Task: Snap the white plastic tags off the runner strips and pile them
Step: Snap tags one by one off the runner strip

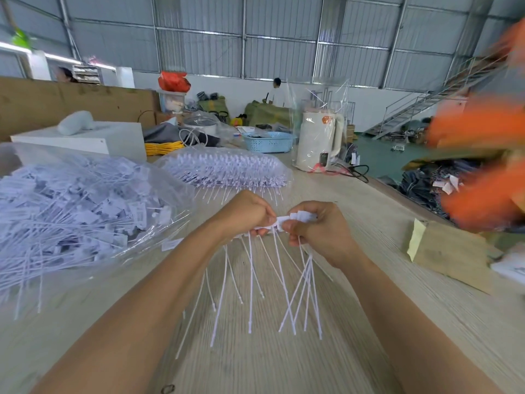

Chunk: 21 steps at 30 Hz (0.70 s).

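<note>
Tags (pixel 298 217) on runner strip pinched between left hand (pixel 247 211) and right hand (pixel 318 228), both gripping it; twist short, drop on pile (pixel 71 206) at 9 o'clock.

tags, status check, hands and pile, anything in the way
Left hand and right hand both gripping one strip of tags, tails hanging. Pile on left in plastic. Nothing in the way.

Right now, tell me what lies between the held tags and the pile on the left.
Nothing visible: both hands, left hand and right hand, grip the tags; only bare table separates them from the pile.
</note>
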Each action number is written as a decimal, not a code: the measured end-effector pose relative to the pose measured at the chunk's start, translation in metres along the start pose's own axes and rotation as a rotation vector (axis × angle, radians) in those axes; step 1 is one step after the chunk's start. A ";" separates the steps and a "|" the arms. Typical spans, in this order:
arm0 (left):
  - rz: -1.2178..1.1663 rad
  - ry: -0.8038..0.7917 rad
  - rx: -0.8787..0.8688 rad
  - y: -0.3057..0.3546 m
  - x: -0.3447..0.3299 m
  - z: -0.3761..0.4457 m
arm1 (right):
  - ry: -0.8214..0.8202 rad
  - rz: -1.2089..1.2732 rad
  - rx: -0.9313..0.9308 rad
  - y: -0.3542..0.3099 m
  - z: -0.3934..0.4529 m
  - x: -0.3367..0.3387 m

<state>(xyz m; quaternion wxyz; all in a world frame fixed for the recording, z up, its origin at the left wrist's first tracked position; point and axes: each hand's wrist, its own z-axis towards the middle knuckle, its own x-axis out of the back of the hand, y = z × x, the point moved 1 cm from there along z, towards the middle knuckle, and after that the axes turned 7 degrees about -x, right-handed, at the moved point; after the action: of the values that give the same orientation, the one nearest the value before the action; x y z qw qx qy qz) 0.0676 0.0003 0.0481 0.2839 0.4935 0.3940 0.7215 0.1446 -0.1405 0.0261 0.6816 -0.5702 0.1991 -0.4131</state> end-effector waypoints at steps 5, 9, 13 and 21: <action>-0.083 0.026 0.079 0.001 0.004 0.002 | 0.102 -0.128 0.076 -0.004 0.001 -0.003; -0.215 -0.087 0.191 0.004 0.010 0.003 | 0.128 -0.339 0.302 -0.010 0.000 -0.001; -0.179 -0.110 0.189 0.016 0.009 0.000 | 0.157 -0.339 0.374 -0.011 0.002 0.006; 0.097 -0.048 0.115 0.032 0.019 -0.008 | 0.460 -0.281 0.014 0.013 0.013 0.059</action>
<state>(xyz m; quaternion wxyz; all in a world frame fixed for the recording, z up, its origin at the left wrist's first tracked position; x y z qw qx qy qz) 0.0533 -0.0038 0.0829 0.2290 0.5445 0.4035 0.6988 0.1926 -0.1793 0.0295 0.5585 -0.4786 0.2648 -0.6237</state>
